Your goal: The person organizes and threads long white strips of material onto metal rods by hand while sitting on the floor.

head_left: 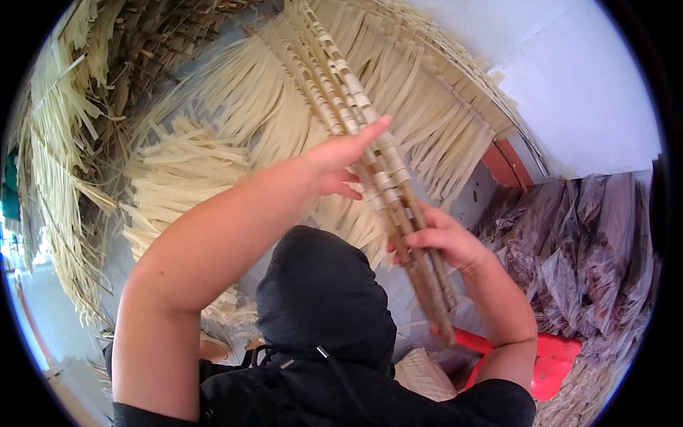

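A slanting bundle of thin wooden sticks [388,181], wound with pale flat strips, runs from the far middle down toward my right side. Its near ends are bare brown wood. My right hand [442,238] is closed round the lower part, thumb on top of the sticks. Higher up, my left hand [340,162] lies against the bundle's left side with its fingers spread apart, one digit stretched across the sticks. Pale thatch strips [242,78] hang or lie in layers behind and beneath the bundle.
A heap of loose pale strips [185,181] lies to the left, and shaggy thatch [60,149] hangs at the far left. Dark plastic-wrapped bundles [576,249] stand at the right, by a white wall [576,85]. A red plastic seat [555,363] is near my right elbow.
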Demonstrator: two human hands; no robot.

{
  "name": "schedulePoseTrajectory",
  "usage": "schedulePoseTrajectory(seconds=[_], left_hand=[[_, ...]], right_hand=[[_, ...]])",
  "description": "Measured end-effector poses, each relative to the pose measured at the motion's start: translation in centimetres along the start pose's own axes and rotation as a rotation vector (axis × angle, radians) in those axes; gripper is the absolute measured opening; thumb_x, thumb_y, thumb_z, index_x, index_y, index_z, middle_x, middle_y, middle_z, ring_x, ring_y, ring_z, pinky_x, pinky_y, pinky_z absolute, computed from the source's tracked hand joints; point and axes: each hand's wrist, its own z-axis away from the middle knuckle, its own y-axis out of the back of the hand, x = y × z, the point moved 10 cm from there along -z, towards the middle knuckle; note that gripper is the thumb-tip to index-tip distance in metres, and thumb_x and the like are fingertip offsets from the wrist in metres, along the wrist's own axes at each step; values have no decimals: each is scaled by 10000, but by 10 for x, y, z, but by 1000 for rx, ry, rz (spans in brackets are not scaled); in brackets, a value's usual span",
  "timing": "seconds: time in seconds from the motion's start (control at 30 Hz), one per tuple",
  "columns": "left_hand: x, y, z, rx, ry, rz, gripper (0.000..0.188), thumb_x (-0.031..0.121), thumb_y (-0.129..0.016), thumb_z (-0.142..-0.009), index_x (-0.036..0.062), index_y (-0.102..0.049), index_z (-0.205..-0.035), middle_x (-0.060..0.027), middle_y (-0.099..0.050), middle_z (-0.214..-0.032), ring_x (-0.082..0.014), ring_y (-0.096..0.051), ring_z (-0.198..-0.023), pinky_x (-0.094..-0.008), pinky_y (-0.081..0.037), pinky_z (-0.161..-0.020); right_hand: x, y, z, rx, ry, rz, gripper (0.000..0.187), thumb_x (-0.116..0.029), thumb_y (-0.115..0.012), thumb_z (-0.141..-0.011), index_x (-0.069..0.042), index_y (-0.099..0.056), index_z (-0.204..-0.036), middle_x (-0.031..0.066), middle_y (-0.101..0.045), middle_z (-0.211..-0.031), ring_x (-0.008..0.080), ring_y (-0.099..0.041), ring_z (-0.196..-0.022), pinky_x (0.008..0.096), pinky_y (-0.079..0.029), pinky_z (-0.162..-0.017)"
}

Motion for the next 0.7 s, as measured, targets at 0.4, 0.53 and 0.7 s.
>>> schedulePoseTrajectory(seconds=[0.4,0.53,0.7], left_hand=[[11,24,-11,526,-433,-160,761,135,-789,-670,-79,-372,-1269,-179,-602,-1068,-241,-648,-889,-356,-564,-719],[3,43,-9,526,-372,-154,763,142,-798,-654,-72,-391,-1262,-178,-602,-1073,-243,-648,-899,-364,-566,-707],[7,36,-12,375,-492,-64,591,103,-781,-666,-74,-504,-1157,-177,-626,-1023,-251,-656,-835,-371,-569,-686]], right_hand=[[-11,129,-108,740,504,109,461,-452,-579,-938,-54,-619,-1168,59,-631,-1123,147,-578,-942,273,-463,-808],[-91,-4,-60,468,694,716,631,-451,-696,-839,39,-541,-1206,168,-569,-1182,273,-560,-1039,365,-445,-919],[-43,-69,38,521,526,1159,876,-406,-773,-736,24,-366,-1382,238,-545,-1120,352,-555,-1063,416,-421,-970]])
